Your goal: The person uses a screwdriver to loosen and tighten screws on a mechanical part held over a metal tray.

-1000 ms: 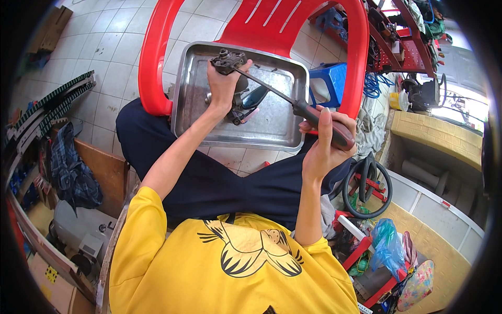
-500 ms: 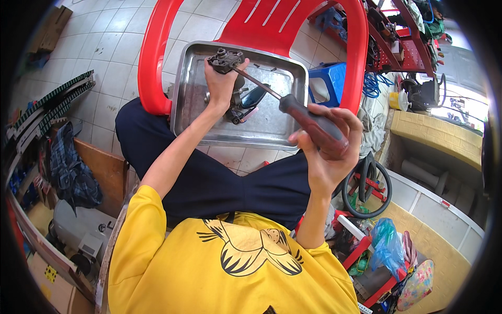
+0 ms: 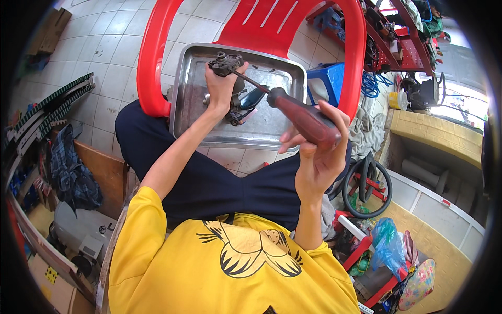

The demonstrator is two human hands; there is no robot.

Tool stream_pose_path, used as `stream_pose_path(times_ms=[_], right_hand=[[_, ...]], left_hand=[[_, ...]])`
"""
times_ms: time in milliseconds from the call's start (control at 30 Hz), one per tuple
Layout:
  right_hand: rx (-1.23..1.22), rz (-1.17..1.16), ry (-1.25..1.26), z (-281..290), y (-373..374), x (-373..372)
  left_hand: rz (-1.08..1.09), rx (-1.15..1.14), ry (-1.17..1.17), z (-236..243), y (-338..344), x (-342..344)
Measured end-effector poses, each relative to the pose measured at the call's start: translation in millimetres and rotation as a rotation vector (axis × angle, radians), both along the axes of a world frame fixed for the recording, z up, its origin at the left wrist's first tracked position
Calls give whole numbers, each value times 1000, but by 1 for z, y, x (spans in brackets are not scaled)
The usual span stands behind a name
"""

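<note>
My left hand [image 3: 220, 88] is closed round a dark, greasy metal machine part [image 3: 226, 63], held above the left side of a shallow steel tray [image 3: 183, 123]. A screwdriver [image 3: 306, 119] with a dark red and black handle slants across from the right, its shaft reaching up to that part; I cannot make out exactly where the tip sits. My right hand [image 3: 323, 152] holds the handle's end, with some fingers loosened from it. Below my left hand, more metal pieces and a dark bluish part [image 3: 253, 99] lie in the tray. Small dark screws [image 3: 264, 68] rest near its far edge.
The tray stands on a red plastic chair [image 3: 154, 78] before my knees. A blue stool [image 3: 327, 83] is beside the chair's right arm. To the right are a black rubber tube [image 3: 388, 191] and a rack of clutter; a wooden board [image 3: 99, 172] stands at left.
The screwdriver handle and my right hand have shifted a little left and toward me, and the handle has turned. My left hand and the metal part have stayed in place.
</note>
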State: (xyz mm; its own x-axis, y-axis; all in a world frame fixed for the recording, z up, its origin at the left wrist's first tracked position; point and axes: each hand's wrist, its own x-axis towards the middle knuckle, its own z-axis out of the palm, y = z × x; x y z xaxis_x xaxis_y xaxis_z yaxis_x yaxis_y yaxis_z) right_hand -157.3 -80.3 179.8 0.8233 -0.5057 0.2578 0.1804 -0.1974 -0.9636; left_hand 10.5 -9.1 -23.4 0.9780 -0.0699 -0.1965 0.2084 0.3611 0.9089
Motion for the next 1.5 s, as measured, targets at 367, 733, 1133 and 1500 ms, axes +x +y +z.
stream_pose_path(times_ms=[367, 733, 1133, 1500], right_hand=[[95, 3, -22, 0, -6, 8], [86, 81, -10, 3, -10, 0], [278, 117, 93, 10, -23, 2], [294, 222, -12, -14, -32, -10]], left_hand=[[15, 40, -27, -14, -2, 0], [9, 54, -20, -11, -4, -1], [30, 246, -159, 3, -2, -6], [21, 307, -264, -16, -1, 2]])
